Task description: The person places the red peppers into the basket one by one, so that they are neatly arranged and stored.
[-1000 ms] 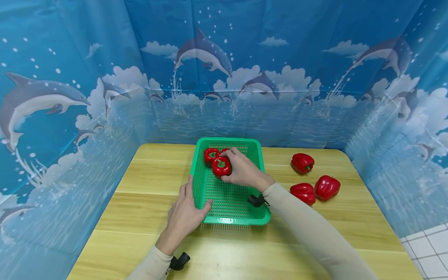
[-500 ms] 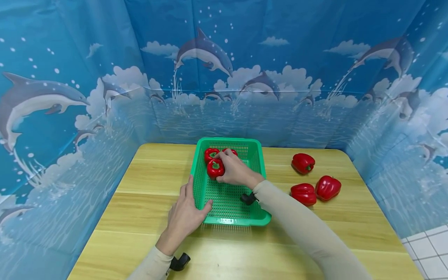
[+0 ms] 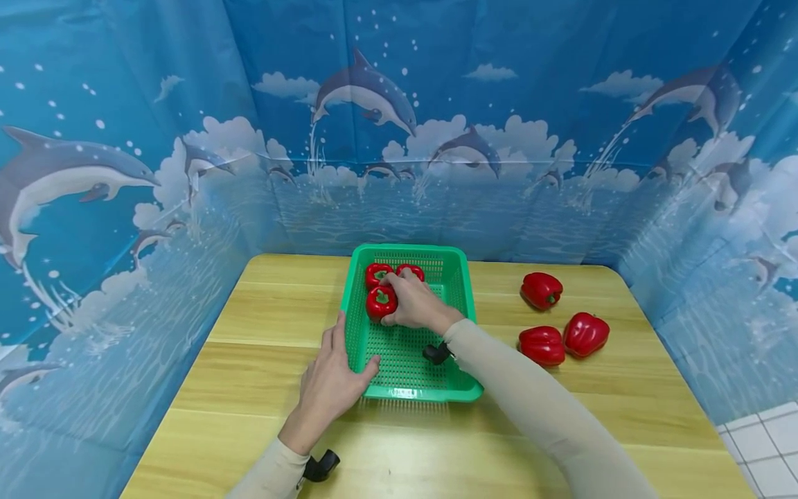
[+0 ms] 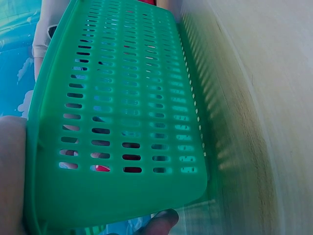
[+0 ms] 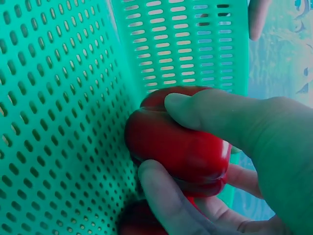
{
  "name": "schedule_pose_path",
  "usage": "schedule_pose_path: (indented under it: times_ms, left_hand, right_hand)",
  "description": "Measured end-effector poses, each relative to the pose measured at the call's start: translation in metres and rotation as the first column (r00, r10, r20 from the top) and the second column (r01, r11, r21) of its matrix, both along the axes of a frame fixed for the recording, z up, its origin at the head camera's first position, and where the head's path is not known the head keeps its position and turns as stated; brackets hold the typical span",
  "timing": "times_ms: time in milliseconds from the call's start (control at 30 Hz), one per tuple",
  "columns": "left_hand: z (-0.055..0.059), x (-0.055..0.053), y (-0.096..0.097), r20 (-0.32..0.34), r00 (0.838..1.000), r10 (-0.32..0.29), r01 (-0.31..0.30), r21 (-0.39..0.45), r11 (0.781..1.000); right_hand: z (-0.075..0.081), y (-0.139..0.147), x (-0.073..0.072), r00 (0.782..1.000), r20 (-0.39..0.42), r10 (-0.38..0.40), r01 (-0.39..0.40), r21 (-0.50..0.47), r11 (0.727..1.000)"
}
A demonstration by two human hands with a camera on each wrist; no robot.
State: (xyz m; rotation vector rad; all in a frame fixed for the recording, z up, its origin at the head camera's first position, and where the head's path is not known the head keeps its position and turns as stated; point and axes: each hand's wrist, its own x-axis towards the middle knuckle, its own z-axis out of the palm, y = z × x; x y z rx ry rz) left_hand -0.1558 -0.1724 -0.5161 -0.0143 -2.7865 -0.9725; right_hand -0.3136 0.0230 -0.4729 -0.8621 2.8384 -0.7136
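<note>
My right hand (image 3: 416, 303) reaches into the green plastic basket (image 3: 414, 395). In the right wrist view its thumb and fingers grip a red bell pepper (image 5: 176, 142) close to the perforated walls. From the head view this bell pepper (image 3: 382, 305) shows its green stem upward, in the left part of the basket. Two more bell peppers lie behind it: one at the back left (image 3: 377, 273), one partly hidden by the hand (image 3: 411, 272). My left hand (image 3: 332, 381) rests against the basket's left side, fingers straight along the wall and thumb over the rim near the front corner.
On the right of the wooden table (image 3: 249, 360) lie three more bell peppers: one farther back (image 3: 541, 290), and two side by side, the left one (image 3: 541, 346) and the right one (image 3: 586, 335). A blue dolphin-print curtain (image 3: 399, 201) surrounds the table's back and sides.
My right hand has shifted left and slightly toward me with its bell pepper, uncovering more of the back right one. The left hand holds its place at the basket.
</note>
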Motion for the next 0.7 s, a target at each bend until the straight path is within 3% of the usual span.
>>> schedule_pose_path:
  times_ms: [100,133,300,700]
  left_hand:
    - [0.001,-0.001,0.0,0.018,1.0,0.005,-0.005,-0.007,1.0]
    - [0.009,0.0,0.002,0.054,0.998,0.012,-0.012,-0.001,1.0]
    - [0.011,0.0,0.003,0.095,0.995,0.012,-0.01,-0.018,1.0]
    - [0.011,-0.001,0.004,0.11,0.994,0.011,-0.009,-0.025,1.0]
  right_hand:
    - [0.0,-0.001,-0.001,1.0,0.009,-0.001,0.001,0.003,1.0]
    - [0.0,-0.002,-0.002,1.0,0.013,0.0,0.0,0.005,1.0]
    - [-0.002,-0.004,-0.004,0.999,0.032,0.002,-0.003,0.008,1.0]
    - [-0.002,-0.006,-0.002,0.997,0.069,0.027,-0.027,0.009,1.0]
